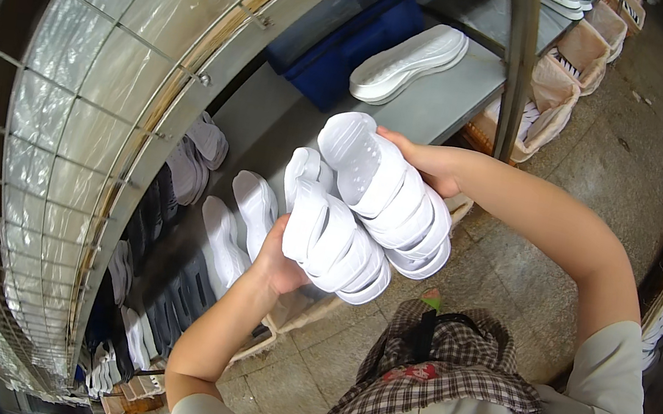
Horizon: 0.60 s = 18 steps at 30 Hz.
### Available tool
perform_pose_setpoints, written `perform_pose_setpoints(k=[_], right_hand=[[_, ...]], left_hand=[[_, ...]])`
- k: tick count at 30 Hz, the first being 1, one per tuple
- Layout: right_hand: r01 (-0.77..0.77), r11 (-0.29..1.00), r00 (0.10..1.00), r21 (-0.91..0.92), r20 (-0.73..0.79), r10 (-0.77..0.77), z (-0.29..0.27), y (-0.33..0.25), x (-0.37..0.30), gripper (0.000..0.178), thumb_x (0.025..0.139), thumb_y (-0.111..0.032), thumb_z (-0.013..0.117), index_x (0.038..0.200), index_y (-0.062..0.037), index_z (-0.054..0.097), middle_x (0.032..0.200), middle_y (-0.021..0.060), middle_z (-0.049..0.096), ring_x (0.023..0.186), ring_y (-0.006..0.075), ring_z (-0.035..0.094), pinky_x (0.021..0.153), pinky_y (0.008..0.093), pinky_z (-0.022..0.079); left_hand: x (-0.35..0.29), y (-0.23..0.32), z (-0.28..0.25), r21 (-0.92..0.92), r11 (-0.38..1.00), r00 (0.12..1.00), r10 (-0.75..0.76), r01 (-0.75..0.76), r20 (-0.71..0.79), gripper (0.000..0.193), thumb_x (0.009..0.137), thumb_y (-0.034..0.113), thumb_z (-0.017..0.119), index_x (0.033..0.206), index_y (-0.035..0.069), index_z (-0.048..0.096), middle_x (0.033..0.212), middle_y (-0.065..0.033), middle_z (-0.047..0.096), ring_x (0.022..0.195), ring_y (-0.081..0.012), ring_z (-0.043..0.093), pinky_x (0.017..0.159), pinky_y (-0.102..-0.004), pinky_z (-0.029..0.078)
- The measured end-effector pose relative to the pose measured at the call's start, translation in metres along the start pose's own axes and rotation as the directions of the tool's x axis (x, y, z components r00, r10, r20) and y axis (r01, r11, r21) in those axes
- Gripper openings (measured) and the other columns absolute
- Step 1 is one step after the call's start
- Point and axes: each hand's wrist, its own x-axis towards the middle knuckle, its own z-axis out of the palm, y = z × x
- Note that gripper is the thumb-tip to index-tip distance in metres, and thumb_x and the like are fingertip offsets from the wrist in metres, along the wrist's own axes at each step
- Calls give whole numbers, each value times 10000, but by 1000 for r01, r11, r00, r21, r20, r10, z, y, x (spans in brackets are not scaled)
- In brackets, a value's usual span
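Left hand (279, 261) grips one stack of white soles (333, 240). Right hand (432, 164) grips a second stack (389, 194), touching the first, above the conveyor (275, 126).

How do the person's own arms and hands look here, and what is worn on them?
Both hands, the left hand and the right hand, are bare, with no gloves, rings or watch to see. The forearms are bare too. Short, pale beige sleeves end above the elbows, and a checked apron hangs over the front.

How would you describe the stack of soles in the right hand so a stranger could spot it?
Start at the grey metal table. Just below it, the right hand grips a fanned stack of white soles, higher and farther right than the left hand's stack.
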Motion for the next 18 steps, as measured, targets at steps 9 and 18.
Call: perform_pose_setpoints(k=[9, 18], right_hand=[[119, 992, 985, 43, -133, -112, 9, 26, -162, 825, 862, -714, 347, 1391, -83, 391, 1382, 129, 453, 1245, 245, 467, 1042, 409, 385], [285, 957, 909, -47, -303, -285, -7, 64, -302, 881, 843, -745, 325, 1414, -76, 350, 1436, 144, 375, 1312, 262, 377, 1073, 420, 333]], left_hand=[[-33, -58, 130, 154, 988, 970, -56, 19, 238, 535, 910, 524, 415, 1214, 110, 564, 1229, -67, 584, 1120, -244, 555, 981, -457, 402], [-8, -107, 233, 329, 944, 961, -129, 42, 246, 553, 911, 524, 439, 1249, 97, 539, 1281, -83, 551, 1166, -237, 524, 1015, -449, 381]])
